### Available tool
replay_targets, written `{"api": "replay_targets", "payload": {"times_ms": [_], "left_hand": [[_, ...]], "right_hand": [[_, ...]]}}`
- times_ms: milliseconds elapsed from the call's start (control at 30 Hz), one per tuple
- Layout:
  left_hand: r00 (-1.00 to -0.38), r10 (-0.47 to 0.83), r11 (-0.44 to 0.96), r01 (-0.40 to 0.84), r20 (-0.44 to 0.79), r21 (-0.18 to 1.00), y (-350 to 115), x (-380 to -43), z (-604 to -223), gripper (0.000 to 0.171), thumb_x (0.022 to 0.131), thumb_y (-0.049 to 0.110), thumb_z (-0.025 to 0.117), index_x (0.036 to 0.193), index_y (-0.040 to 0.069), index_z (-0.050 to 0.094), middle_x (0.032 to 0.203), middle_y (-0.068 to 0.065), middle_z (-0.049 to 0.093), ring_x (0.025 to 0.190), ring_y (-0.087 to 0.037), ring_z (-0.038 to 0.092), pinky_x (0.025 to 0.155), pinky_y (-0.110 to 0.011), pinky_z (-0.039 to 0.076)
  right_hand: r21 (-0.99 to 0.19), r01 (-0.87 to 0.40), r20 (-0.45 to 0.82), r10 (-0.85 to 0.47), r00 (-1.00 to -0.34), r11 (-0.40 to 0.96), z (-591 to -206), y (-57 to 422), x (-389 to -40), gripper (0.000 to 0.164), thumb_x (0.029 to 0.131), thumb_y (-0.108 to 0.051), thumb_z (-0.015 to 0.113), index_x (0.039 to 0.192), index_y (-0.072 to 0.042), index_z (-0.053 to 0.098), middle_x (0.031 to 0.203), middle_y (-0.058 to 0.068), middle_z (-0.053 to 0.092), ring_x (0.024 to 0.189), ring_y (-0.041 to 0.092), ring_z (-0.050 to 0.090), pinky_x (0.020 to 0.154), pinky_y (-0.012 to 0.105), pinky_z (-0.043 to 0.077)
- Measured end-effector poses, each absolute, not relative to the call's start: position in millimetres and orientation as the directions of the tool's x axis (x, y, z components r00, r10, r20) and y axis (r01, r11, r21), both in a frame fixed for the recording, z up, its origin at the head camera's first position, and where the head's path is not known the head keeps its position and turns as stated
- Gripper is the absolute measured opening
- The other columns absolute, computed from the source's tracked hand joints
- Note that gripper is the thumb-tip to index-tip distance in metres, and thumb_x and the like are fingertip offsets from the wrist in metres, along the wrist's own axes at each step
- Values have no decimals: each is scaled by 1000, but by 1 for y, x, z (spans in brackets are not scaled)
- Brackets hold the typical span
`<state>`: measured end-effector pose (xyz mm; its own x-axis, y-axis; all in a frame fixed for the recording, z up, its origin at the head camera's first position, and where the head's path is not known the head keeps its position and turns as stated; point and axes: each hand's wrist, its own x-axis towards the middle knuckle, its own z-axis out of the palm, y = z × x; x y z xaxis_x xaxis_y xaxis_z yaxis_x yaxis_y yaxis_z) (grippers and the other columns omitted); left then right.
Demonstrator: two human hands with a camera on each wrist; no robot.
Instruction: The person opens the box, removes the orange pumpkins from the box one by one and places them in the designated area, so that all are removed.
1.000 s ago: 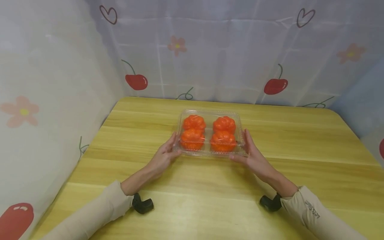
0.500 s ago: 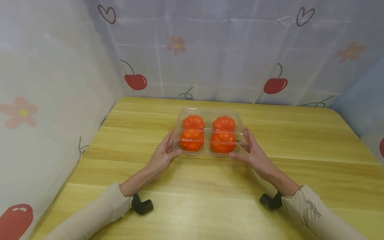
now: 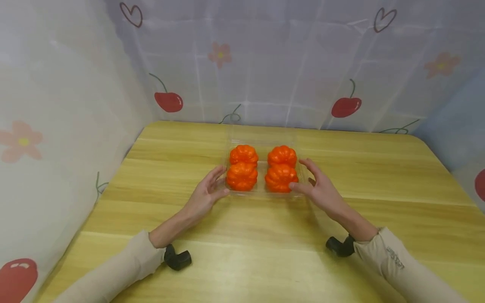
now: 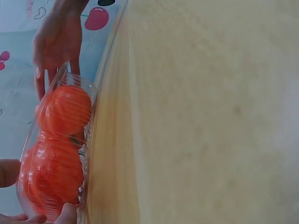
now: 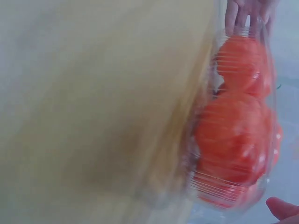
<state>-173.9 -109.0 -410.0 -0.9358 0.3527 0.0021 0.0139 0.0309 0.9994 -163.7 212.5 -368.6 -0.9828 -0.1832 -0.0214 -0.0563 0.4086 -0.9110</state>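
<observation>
Several small orange pumpkins sit in two pairs inside a clear plastic clamshell container. Its see-through lid stands raised at the back. My left hand holds the left side, thumb at the front corner and fingers along the side wall. Toward the right front corner reaches my right hand, its fingers spread and its thumb overlapping the front right pumpkin in the head view. In the left wrist view that right hand hangs with straight fingers beyond the container's far end.
The container rests on a wooden table toward its back edge. Behind it hangs a printed curtain with cherries and flowers, and a similar sheet lines the left side. A black wrist mount juts below the left cuff.
The lid has swung up and back, leaving the pumpkins uncovered. My right hand has shifted slightly left and let go of the lid's edge. The left hand stays in place.
</observation>
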Motion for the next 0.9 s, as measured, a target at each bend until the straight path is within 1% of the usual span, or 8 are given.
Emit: {"api": "replay_targets", "payload": {"times_ms": [200, 267, 367, 533, 633, 700, 767, 900], "left_hand": [[-937, 349, 36, 25, 11, 999, -109, -175, -408, 70, 96, 1, 59, 155, 3, 22, 160, -12, 25, 141, -32, 33, 110, -46, 36], [-940, 342, 37, 27, 12, 999, -109, -175, -407, 71, 95, 0, 60, 155, 3, 23, 160, -13, 25, 140, -33, 34, 109, -47, 37], [-944, 329, 54, 9, -9, 999, -110, -175, -406, 72, 94, 7, 64, 155, 5, 24, 160, -11, 23, 140, -33, 36, 109, -48, 38], [-944, 328, 138, 13, -34, 990, -112, -182, -402, 84, 89, 23, 76, 155, 14, 25, 160, -10, 22, 139, -32, 37, 105, -50, 42], [-931, 365, 169, 83, 16, 982, -115, -192, -402, 90, 85, 22, 80, 156, 14, 24, 163, -8, 12, 140, -34, 35, 102, -49, 44], [-917, 395, 181, 134, 53, 974, -117, -200, -403, 91, 84, 20, 81, 156, 14, 25, 165, -3, 4, 140, -34, 34, 102, -46, 45], [-899, 430, 180, 177, 85, 968, -119, -208, -404, 90, 84, 16, 81, 156, 12, 27, 165, -2, 0, 139, -36, 35, 102, -46, 45], [-862, 500, 184, 200, 83, 962, -122, -216, -405, 89, 82, 11, 82, 155, 10, 30, 165, -1, 2, 137, -36, 38, 100, -44, 47]], "right_hand": [[-878, -87, 9, -166, -986, 471, -352, 210, -169, 78, 90, -23, 72, 152, -4, 30, 160, 15, 22, 145, 40, 16, 116, 60, 14], [-875, -103, 22, -173, -985, 473, -347, 208, -170, 77, 90, -22, 72, 152, -4, 31, 160, 14, 22, 145, 39, 17, 116, 59, 15], [-867, -131, 41, -194, -980, 481, -343, 205, -172, 75, 90, -22, 73, 151, -4, 33, 158, 14, 26, 144, 39, 21, 115, 58, 21], [-841, -170, 47, -244, -969, 513, -343, 200, -176, 74, 90, -25, 74, 149, -3, 36, 154, 15, 34, 139, 38, 30, 111, 56, 30], [-833, -176, 36, -267, -963, 525, -344, 197, -178, 74, 89, -26, 75, 148, -3, 37, 152, 15, 37, 136, 37, 35, 110, 56, 32], [-830, -179, 27, -282, -959, 528, -344, 195, -180, 74, 89, -26, 75, 148, -3, 38, 151, 15, 38, 135, 35, 36, 110, 57, 32], [-829, -181, 19, -297, -955, 528, -343, 193, -181, 74, 89, -25, 75, 148, -3, 38, 150, 14, 40, 133, 35, 38, 110, 57, 32], [-826, -177, 0, -314, -949, 535, -344, 189, -182, 75, 89, -26, 75, 149, -3, 38, 149, 15, 40, 131, 36, 42, 107, 56, 36]]}}
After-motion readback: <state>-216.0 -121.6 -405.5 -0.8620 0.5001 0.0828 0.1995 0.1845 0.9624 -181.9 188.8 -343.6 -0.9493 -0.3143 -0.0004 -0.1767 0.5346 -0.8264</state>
